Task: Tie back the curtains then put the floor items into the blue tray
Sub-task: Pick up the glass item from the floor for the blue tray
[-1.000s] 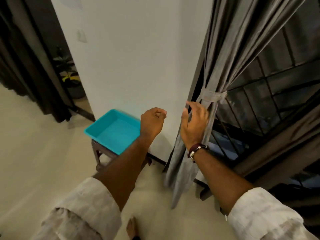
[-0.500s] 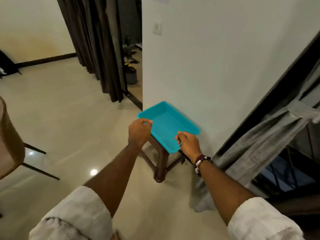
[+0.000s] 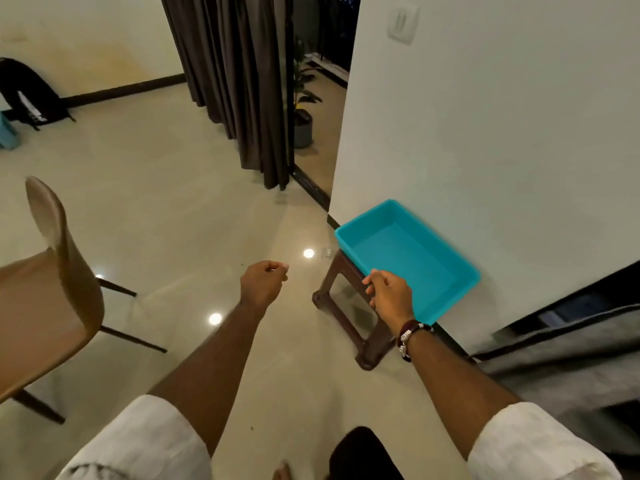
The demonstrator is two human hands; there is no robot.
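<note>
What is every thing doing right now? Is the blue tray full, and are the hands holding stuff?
blue tray: empty, sitting on the stool
stool: upright on the floor
left hand: fingers curled, holding nothing
right hand: fingers curled, holding nothing
dark curtain: hanging loose, not tied
chair: upright, nobody on it

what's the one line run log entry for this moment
phase: curtains done, turning to floor items | left hand: curled, holds nothing | right hand: curled, empty, near blue tray | tray: empty, on brown stool
</note>
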